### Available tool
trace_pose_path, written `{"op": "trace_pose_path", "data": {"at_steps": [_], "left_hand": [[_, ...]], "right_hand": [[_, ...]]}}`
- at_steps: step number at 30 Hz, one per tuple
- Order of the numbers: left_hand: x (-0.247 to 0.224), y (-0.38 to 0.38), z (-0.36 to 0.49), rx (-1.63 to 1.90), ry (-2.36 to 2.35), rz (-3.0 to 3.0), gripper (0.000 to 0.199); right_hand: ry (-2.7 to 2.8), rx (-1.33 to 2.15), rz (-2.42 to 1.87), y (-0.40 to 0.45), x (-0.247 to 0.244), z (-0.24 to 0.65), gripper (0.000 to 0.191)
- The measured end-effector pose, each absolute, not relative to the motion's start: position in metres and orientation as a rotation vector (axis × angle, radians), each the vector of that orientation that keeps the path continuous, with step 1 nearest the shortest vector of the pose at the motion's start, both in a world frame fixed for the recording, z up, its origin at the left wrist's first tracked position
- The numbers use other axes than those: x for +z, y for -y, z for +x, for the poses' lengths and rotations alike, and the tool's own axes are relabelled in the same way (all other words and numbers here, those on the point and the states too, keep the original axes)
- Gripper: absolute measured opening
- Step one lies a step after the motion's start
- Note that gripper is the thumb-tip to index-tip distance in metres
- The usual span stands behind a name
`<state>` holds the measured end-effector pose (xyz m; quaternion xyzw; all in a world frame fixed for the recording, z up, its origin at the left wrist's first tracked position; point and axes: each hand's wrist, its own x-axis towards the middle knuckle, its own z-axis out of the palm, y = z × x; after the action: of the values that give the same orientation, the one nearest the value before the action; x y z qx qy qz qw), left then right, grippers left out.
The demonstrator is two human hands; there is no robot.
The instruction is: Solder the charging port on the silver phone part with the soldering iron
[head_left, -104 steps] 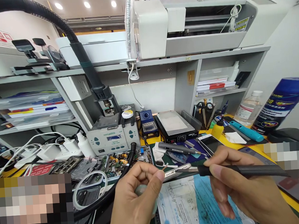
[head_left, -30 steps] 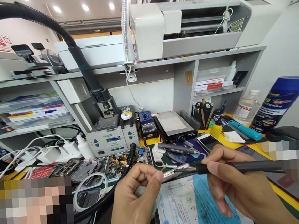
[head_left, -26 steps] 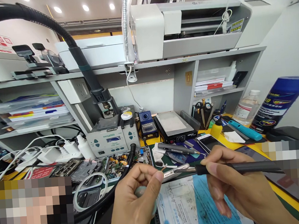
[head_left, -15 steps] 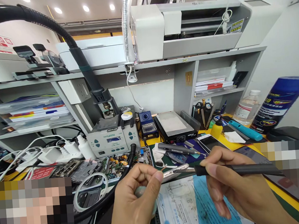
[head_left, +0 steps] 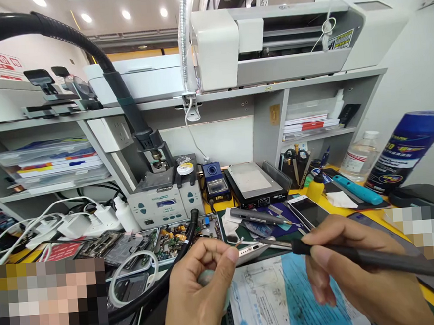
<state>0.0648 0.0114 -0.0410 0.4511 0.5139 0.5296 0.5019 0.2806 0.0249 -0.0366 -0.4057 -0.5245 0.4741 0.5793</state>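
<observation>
A thin silvery-white strip with small holes along its edge, perhaps a phone edge (head_left: 251, 252), is pinched between the thumb and fingers of my left hand (head_left: 207, 287). Some pale round thing shows behind that hand's palm. My right hand (head_left: 354, 262) is closed on a black-handled tool (head_left: 372, 258), whose thin metal shaft points left, its tip at or just over the top edge of the strip; contact is unclear. Below both hands lies a blue and white printed sheet (head_left: 274, 297) on the green mat.
Behind the hands are a grey pen-like tool (head_left: 258, 216), a white phone (head_left: 307, 210) and a tray of circuit parts (head_left: 177, 237). A black hose (head_left: 155, 285) curves by my left hand. Further back stand a soldering station (head_left: 168, 205), a hot plate (head_left: 255, 184) and a spray can (head_left: 405, 149).
The tool in my right hand has shifted slightly right, with its handle end lower. My left hand keeps its grip on the strip, which looks a little flatter.
</observation>
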Motion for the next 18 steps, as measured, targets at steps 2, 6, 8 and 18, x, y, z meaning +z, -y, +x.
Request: {"op": "trace_pose_path", "data": {"at_steps": [2, 6, 8, 18], "left_hand": [[-0.042, -0.012, 0.065, 1.286, -1.242, 1.095, 0.038], [-0.042, -0.012, 0.065, 1.324, -1.252, 1.127, 0.036], [-0.042, -0.012, 0.065, 1.341, -1.255, 1.144, 0.035], [-0.045, -0.013, 0.065, 1.332, -1.243, 1.135, 0.034]], "right_hand": [[1.503, 0.887, -0.904, -0.026, -0.039, 0.289, 0.011], [1.852, 0.493, -0.811, -0.026, -0.036, 0.297, 0.037], [1.893, 0.429, -0.792, -0.026, -0.034, 0.295, 0.039], [1.951, 0.326, -0.773, -0.026, -0.037, 0.295, 0.040]]}}
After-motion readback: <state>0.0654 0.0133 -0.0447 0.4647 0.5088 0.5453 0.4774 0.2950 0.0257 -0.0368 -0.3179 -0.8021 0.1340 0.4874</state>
